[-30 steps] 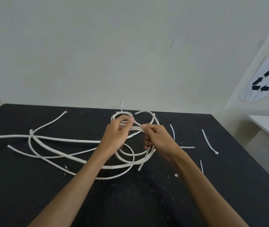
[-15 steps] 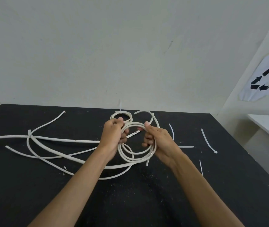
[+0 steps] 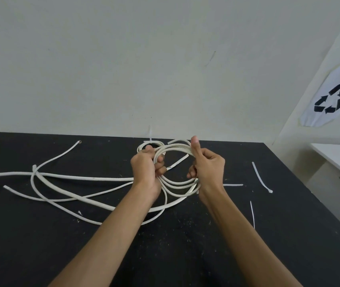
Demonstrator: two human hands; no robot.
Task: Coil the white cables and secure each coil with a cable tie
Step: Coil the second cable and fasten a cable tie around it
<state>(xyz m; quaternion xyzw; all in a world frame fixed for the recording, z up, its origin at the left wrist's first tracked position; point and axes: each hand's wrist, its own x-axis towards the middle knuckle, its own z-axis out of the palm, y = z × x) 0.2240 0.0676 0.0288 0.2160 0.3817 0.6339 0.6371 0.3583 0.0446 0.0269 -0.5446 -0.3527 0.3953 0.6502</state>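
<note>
Holding: left hand point(image 3: 146, 168) and right hand point(image 3: 207, 165) both curl tight round the coil point(image 3: 175, 168), lifted just above the table point(image 3: 41, 245).
Done: one cable looped.
Left: no tie on yet; ties point(image 3: 261, 178) wait nearby; loose cables point(image 3: 61, 177) still lie uncoiled.

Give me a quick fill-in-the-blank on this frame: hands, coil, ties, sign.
1. Both hands hold one white cable coil; the left hand grips its ____ side.
2. The right hand has its ____ pointing up.
3. The loose cable ties lie on the ____ table.
4. The wall sign shows a ____ symbol.

Missing: left; thumb; black; recycling
</note>
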